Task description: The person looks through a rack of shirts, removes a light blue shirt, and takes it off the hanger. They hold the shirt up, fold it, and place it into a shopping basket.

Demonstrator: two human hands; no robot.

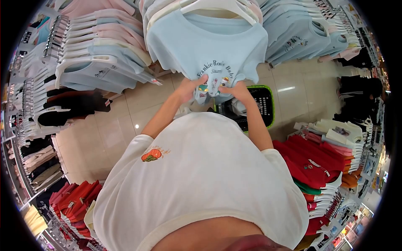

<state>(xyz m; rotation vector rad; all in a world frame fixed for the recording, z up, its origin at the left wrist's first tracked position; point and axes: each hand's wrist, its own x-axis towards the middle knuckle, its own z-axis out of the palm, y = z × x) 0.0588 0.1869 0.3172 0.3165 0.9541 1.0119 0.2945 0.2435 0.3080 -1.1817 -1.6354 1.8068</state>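
Both hands, left (235, 91) and right (188, 90), grip the lower part of a light blue shirt (209, 39). It hangs from a white hanger (217, 6), above a black-and-green basket (266, 109) on the floor (109, 134).

Item one: light blue shirt (201, 37). Dark arched lettering just above and between the fingers (202, 79): "Frankie-Ros", next character unclear, then "Baby". Under the arch, smaller: "Sincere", ending unclear.

Item two: hanging blue shirt (307, 33), right of the fingers. Arched print, "Frankie" legible, remainder too small.
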